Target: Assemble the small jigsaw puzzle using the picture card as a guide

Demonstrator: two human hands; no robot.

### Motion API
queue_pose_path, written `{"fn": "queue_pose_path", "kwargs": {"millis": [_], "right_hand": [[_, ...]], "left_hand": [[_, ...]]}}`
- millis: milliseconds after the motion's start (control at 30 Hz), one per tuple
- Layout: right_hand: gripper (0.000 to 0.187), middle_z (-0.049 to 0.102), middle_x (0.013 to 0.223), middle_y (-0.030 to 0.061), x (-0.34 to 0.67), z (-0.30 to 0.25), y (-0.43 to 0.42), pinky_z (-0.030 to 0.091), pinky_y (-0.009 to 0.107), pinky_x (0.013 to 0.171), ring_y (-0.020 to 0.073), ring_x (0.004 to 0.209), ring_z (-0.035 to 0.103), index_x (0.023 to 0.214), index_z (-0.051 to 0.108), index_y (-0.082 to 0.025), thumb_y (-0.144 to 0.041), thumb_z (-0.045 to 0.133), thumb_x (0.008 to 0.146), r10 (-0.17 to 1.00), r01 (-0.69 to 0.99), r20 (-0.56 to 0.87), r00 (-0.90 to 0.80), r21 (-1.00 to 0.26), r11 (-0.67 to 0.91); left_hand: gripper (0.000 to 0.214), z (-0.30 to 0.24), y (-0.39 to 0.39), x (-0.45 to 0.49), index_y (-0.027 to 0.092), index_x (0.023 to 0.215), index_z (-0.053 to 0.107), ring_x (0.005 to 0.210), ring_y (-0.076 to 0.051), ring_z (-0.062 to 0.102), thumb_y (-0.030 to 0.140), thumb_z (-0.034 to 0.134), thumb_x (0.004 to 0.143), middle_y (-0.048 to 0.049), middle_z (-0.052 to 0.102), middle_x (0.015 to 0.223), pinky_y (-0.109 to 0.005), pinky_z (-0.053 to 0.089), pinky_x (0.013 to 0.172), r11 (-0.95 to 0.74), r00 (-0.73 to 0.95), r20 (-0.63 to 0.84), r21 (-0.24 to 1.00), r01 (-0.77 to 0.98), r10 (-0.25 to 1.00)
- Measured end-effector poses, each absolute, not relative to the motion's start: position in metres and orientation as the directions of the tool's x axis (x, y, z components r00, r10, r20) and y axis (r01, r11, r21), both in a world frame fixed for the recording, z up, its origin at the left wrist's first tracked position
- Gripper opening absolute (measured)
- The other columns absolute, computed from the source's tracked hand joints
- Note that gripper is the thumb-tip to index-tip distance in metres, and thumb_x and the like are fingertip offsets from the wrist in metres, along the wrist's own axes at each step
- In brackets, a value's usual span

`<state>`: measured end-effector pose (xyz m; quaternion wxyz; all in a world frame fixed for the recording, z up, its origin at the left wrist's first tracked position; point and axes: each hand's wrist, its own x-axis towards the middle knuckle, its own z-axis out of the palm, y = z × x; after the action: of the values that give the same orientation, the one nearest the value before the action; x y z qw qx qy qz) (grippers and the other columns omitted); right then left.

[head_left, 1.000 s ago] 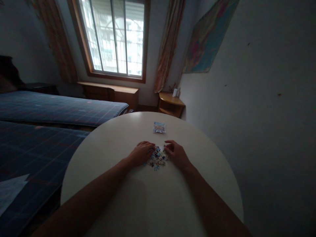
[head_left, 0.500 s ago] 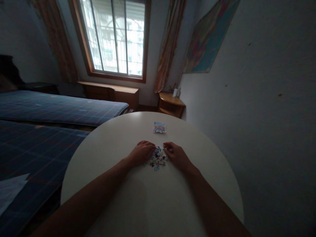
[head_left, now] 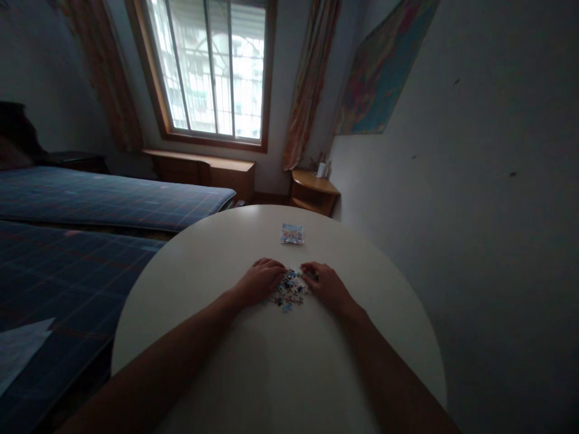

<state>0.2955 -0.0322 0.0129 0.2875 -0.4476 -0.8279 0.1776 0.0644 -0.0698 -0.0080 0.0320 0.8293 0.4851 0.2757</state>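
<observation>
A loose heap of small jigsaw puzzle pieces (head_left: 289,290) lies on the round white table (head_left: 271,367), in mixed blue, white, brown and dark colours. My left hand (head_left: 261,281) rests palm down at the heap's left edge. Its fingers stretch out over the upper left pieces, and the fingertips partly cover them. On the opposite side, my right hand (head_left: 326,286) has bent fingers, with a tiny light puzzle piece seemingly at the fingertips. Its thumb points toward the heap. Beyond both hands lies a small square printed picture (head_left: 292,234).
Two mattresses with blue plaid covers (head_left: 136,196) are to the left, with white paper (head_left: 25,346) on the nearer one. A wooden corner shelf (head_left: 313,182) stands behind the table. The wall (head_left: 474,241) runs along the right.
My right hand has shifted very slightly, its fingertips a little right of where they were. My left hand stays nearly in place, and the heap looks almost the same.
</observation>
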Motion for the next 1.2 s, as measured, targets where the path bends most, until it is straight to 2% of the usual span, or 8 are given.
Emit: {"fn": "queue_pose_path", "kwargs": {"millis": [233,500,667,867,1067,1200], "right_hand": [[0.032,0.073,0.1,0.008,0.295,0.013,-0.031,0.052,0.035,0.085,0.0201,0.09,0.068,0.113,0.069,-0.019,-0.016,0.067,0.081,0.848,0.62,0.314,-0.426,-0.581,0.527],[0.031,0.072,0.096,0.0069,0.296,0.012,-0.03,0.054,0.029,0.077,0.0154,0.081,0.066,0.112,0.068,-0.016,-0.013,0.062,0.081,0.844,0.581,0.337,-0.418,-0.615,0.533],[0.029,0.073,0.096,0.0071,0.295,0.013,-0.032,0.054,0.03,0.077,0.0157,0.08,0.068,0.109,0.069,-0.017,-0.012,0.059,0.082,0.845,0.571,0.346,-0.407,-0.626,0.531],[0.029,0.076,0.093,0.0062,0.295,0.016,-0.033,0.055,0.029,0.075,0.0158,0.076,0.069,0.109,0.069,-0.017,-0.013,0.061,0.082,0.86,0.582,0.326,-0.393,-0.635,0.508],[0.029,0.077,0.091,0.0057,0.297,0.018,-0.033,0.055,0.029,0.078,0.0166,0.08,0.072,0.107,0.07,-0.017,-0.01,0.061,0.081,0.869,0.599,0.329,-0.37,-0.631,0.494],[0.028,0.077,0.089,0.0042,0.297,0.021,-0.033,0.055,0.031,0.078,0.0173,0.079,0.072,0.105,0.07,-0.02,-0.01,0.061,0.08,0.86,0.605,0.351,-0.371,-0.611,0.511]], "left_hand": [[0.025,-0.006,-0.07,0.063,0.021,0.11,0.068,0.112,-0.024,0.061,0.026,0.047,0.1,-0.0069,0.071,0.116,-0.043,0.042,0.105,-0.434,0.272,0.432,0.337,0.835,0.86],[0.029,-0.013,-0.067,0.059,0.022,0.122,0.065,0.126,-0.026,0.052,0.028,0.051,0.097,-0.0079,0.066,0.127,-0.045,0.04,0.11,-0.436,0.291,0.415,0.315,0.843,0.862],[0.031,-0.02,-0.066,0.057,0.023,0.124,0.065,0.133,-0.028,0.047,0.033,0.05,0.099,-0.0074,0.061,0.136,-0.05,0.038,0.113,-0.436,0.3,0.397,0.317,0.842,0.867],[0.032,-0.021,-0.065,0.056,0.023,0.124,0.065,0.136,-0.029,0.045,0.036,0.049,0.099,-0.0095,0.057,0.141,-0.051,0.036,0.114,-0.437,0.294,0.402,0.328,0.838,0.867],[0.03,-0.009,-0.069,0.059,0.023,0.123,0.064,0.124,-0.024,0.054,0.033,0.047,0.101,-0.0072,0.063,0.131,-0.044,0.039,0.111,-0.513,0.353,0.433,0.343,0.787,0.829],[0.028,0.0,-0.076,0.062,0.026,0.119,0.065,0.117,-0.022,0.057,0.034,0.061,0.093,-0.0048,0.067,0.121,-0.038,0.041,0.108,-0.619,0.465,0.436,0.338,0.709,0.771]]}}
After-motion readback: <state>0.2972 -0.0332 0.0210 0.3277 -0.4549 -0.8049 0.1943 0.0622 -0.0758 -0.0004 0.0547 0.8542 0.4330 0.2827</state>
